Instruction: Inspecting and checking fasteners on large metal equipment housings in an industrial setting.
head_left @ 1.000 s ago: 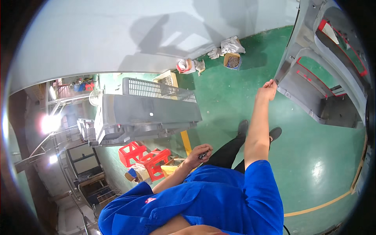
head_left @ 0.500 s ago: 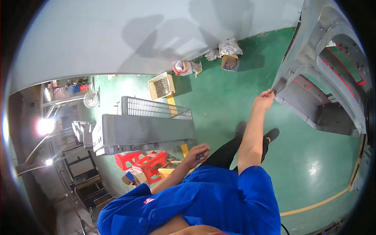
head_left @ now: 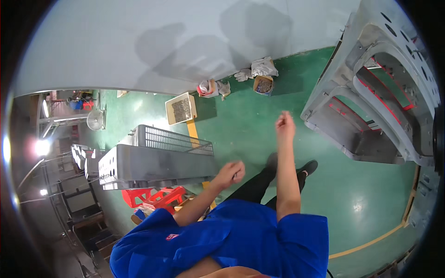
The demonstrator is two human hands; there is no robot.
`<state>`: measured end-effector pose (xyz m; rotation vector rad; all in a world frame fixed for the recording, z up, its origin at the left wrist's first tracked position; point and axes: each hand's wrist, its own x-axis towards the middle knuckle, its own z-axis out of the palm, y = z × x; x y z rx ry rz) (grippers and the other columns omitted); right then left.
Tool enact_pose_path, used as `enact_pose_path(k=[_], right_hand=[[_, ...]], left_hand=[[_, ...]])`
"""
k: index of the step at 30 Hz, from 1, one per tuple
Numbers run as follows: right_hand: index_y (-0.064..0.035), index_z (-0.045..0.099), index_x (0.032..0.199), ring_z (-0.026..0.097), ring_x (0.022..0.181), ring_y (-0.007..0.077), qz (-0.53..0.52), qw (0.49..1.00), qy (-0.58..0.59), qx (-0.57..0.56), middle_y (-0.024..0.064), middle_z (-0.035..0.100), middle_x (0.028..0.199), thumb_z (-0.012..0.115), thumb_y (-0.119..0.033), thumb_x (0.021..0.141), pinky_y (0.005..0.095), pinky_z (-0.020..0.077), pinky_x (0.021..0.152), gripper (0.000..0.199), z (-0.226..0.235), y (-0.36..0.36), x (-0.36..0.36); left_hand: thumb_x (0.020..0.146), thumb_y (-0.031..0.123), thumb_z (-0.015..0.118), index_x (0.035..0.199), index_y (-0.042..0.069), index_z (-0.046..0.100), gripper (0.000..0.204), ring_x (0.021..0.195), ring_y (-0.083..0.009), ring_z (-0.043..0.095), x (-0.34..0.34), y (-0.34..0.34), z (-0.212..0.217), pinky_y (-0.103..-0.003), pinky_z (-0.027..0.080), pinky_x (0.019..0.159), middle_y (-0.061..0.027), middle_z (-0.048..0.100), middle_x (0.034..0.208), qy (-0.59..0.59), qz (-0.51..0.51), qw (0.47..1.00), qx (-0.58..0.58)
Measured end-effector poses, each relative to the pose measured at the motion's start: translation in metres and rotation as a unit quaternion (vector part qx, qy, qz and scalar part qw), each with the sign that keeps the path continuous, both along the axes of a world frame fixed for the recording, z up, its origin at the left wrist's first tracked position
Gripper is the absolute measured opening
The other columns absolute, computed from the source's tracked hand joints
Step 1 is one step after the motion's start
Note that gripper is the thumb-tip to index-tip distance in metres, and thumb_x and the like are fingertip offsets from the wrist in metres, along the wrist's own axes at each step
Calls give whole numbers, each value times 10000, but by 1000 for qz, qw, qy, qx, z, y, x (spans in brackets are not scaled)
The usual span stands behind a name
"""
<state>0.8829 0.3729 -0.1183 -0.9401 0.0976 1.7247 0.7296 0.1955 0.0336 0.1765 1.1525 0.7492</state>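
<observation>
Right hand (head_left: 284,125) raised over the green floor (head_left: 241,125), fingers loosely curled and holding nothing, just short of the grey stacked panels (head_left: 371,116) at the right and not touching them. Left hand (head_left: 230,172) drawn in near the body, fingers clenched into a fist; possibly something small inside, but too small to tell. Left hand just beside the end of a long grey metal case (head_left: 153,164), apart from it. Behind the case, a grey wire-mesh crate (head_left: 174,139). Under the case, red stools (head_left: 155,198). Further off along the wall, a flat cream box (head_left: 181,109) filled with small dark parts, then a white-and-red bag (head_left: 208,87), a pair of pale gloves (head_left: 242,74), and a small brown box (head_left: 264,85) with a crumpled white bag (head_left: 264,66) just behind it. Panels leaned together on the floor, with red-edged cut-outs in them. Blue sleeves (head_left: 232,241) across the lower edge, dark trousers and one black shoe (head_left: 308,167) below the right forearm.
</observation>
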Motion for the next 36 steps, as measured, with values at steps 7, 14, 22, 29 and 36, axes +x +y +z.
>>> enact_pose_path(k=[7,14,22,29,36], right_hand=[[-6,678,861,544,712,105,359,847,-214,329,31,597,761,677,-67,770,239,422,630,109,170,-32,18],[11,657,816,584,704,140,409,753,-356,373,51,613,765,699,5,714,254,455,655,110,225,-16,50],[-47,670,799,612,721,190,12,349,-807,476,47,644,780,718,-4,682,317,482,642,133,332,41,68],[-165,691,709,526,691,176,-110,43,-900,420,-47,594,716,768,-149,642,334,407,647,103,351,82,95],[-182,687,664,496,656,177,-127,40,-913,386,-52,549,660,785,-191,601,329,375,634,117,334,94,100]], left_hand=[[891,403,539,643,103,420,407,430,-47,292,7,92,18,-193,210,370,49,338,531,-76,-84,984,137],[911,435,490,688,97,469,405,441,-36,278,42,96,26,-196,195,387,65,332,549,-269,-54,938,210],[950,259,385,964,4,535,296,469,-40,351,43,95,41,-192,230,382,-10,476,682,-162,32,963,214],[923,145,396,1012,-10,496,204,478,-39,360,41,65,26,-190,228,376,-25,480,700,-154,51,968,193],[933,146,427,957,-4,521,179,483,-37,360,37,44,7,-184,231,376,-26,482,711,-156,43,977,136]])
